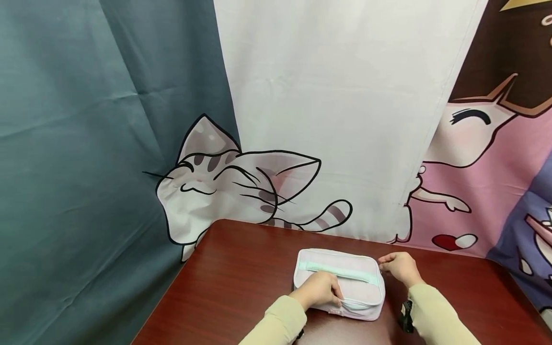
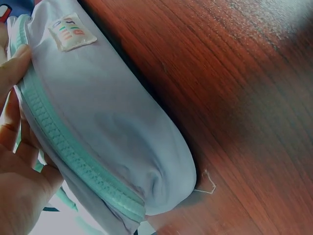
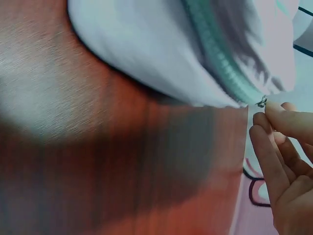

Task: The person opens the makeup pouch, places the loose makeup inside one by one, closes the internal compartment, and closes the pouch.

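Observation:
A pale lilac zippered pouch [image 1: 355,293] lies on the table, its mint-green strap [image 1: 338,272] running across the top. My left hand [image 1: 321,290] lies over the front of the pouch and pinches its upper edge, thumb beside the mint zipper [image 2: 73,142] in the left wrist view. At the far right corner, my right hand [image 1: 402,267] pinches the small metal zipper pull [image 3: 262,102] between thumb and finger. A small white label [image 2: 72,32] with coloured letters sits on the pouch's front side. What is inside the pouch is hidden.
The reddish-brown wooden table [image 1: 215,278] extends around the pouch. A printed curtain [image 1: 353,120] with a cartoon cat hangs right behind the table's back edge. A loose thread [image 2: 208,185] shows beside the pouch in the left wrist view.

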